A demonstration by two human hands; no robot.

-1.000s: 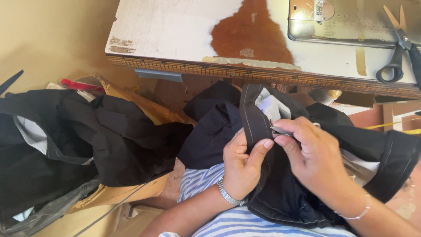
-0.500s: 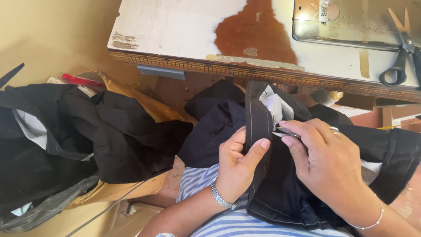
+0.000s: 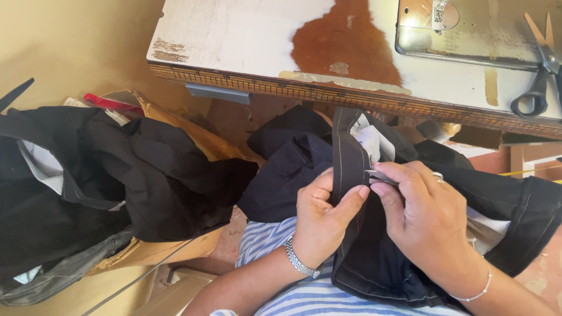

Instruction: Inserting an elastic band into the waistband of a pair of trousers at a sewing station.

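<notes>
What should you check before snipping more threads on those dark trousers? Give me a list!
1. Left hand pinches the stitched band of the dark trousers: ok.
2. Right hand holds the small metal snipper at the band: ok.
3. Snipper tip clear of the left thumb: cannot tell, they sit very close.
4. Which thread is under the tip: cannot tell, too small.
5. Trousers resting on the lap, not sliding: ok.
6. Big scissors lying on the worn sewing table, apart from the hands: ok.
</notes>
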